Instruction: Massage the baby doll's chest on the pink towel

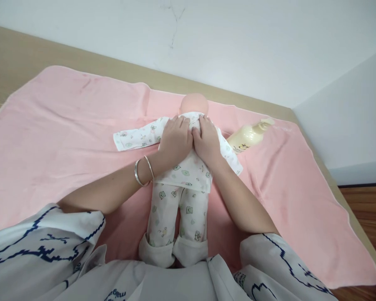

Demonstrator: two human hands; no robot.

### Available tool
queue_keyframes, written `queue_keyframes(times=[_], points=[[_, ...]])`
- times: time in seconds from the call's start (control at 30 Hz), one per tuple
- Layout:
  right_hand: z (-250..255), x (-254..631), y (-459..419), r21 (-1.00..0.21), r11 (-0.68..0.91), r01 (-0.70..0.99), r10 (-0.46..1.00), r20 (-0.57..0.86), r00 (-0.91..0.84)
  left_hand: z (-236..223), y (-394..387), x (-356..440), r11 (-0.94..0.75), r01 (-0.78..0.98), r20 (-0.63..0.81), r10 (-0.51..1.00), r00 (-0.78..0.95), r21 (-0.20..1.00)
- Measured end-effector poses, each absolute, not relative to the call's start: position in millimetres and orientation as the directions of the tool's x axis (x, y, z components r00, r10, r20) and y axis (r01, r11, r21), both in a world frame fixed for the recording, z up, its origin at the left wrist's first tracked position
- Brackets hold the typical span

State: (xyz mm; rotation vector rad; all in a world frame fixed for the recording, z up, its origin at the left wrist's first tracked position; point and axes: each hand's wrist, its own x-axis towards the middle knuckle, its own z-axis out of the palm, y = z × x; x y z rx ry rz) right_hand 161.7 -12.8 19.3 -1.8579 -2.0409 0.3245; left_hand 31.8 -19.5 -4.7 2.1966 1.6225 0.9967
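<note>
A baby doll (pixel 194 103) lies stretched out with its smooth head away from me; no face shows. It wears a white printed top (pixel 184 174) and matching trousers (pixel 192 211) with turned-up cuffs. My left hand (pixel 176 140) rests on the left part of the doll's upper body, just below the neck, fingers extended. Beside it, my right hand (pixel 207 140) lies on the right part, its thumb close to the left hand. Both hands are open and press flat on the cloth. The doll's sleeves spread out to either side, the left one straight, the right one angled down.
A pale yellow pump bottle (pixel 247 136) lies tilted to the right of the doll, by its sleeve. Under everything is a pink blanket (pixel 72 138) on a wooden surface (pixel 15 50). A white wall (pixel 238 50) rises behind. Wood-grain brown (pixel 368 213) shows at far right.
</note>
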Motion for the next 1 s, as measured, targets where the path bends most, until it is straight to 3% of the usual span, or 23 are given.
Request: queue_keyframes(times=[0.2, 0.4, 0.53, 0.67, 0.8, 1.0], points=[[22, 164, -13, -0.347, 0.142, 0.927, 0.987, 0.124, -0.104, 8, -32, 32, -0.387, 0.780, 0.293, 0.917, 0.271, 0.492], [26, 130, -67, -0.211, 0.253, 0.944, 0.963, 0.153, -0.224, 1, 11, 8, -0.350, 0.801, 0.294, 0.928, 0.228, 0.486], [27, 129, -69, -0.256, 0.275, 0.927, 0.960, 0.119, -0.252, 2, 8, 8, -0.360, 0.839, 0.305, 0.920, 0.247, 0.408], [29, 151, -34, -0.350, 0.142, 0.926, 0.990, 0.028, -0.141, 12, -18, 20, -0.318, 0.882, 0.220, 0.942, 0.253, 0.347], [27, 168, -12, -0.391, 0.069, 0.918, 0.998, 0.025, -0.065, 20, -34, 28, -0.340, 0.871, 0.193, 0.938, 0.288, 0.354], [34, 155, -38, -0.255, 0.177, 0.950, 0.984, 0.035, -0.174, 8, -5, 11, -0.463, 0.790, 0.266, 0.885, 0.383, 0.402]])
